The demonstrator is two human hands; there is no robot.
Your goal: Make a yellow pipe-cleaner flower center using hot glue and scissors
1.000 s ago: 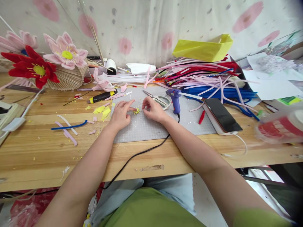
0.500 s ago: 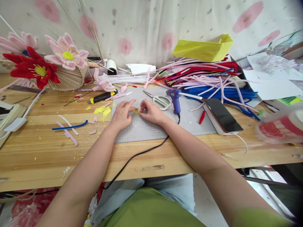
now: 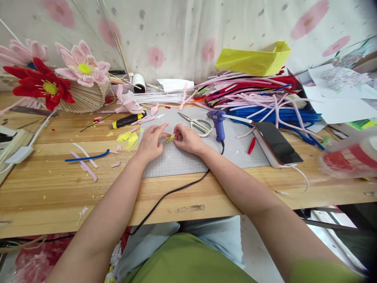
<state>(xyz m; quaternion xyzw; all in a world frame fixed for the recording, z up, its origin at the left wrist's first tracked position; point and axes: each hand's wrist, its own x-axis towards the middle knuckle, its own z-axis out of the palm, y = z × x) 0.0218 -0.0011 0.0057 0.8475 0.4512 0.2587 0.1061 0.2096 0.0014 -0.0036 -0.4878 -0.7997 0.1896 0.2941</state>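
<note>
A small yellow fringed flower centre (image 3: 170, 138) with thin spread strands is between my hands, low over the grey cutting mat (image 3: 167, 163). My right hand (image 3: 188, 139) pinches it at its right side, thumb and fingertips together. From the left, my left hand (image 3: 150, 143) reaches its fingertips to the strands; the index finger is stretched out and the thumb is apart. Just behind my right hand lie scissors (image 3: 202, 125) with pale handles. A purple glue gun (image 3: 218, 125) rests to their right, a white glue stick in its back.
Yellow scraps (image 3: 129, 139) and a black-yellow utility knife (image 3: 129, 119) lie left of the mat. Pipe cleaners (image 3: 259, 112) are heaped behind it. A phone (image 3: 278, 142) and a plastic cup (image 3: 350, 153) stand right. The glue gun's black cord (image 3: 176, 190) crosses the front edge. Fluffy flowers (image 3: 82, 67) stand back left.
Almost nothing differs. My fingers shift very slightly around the yellow flower centre, and the camera view moves a little.
</note>
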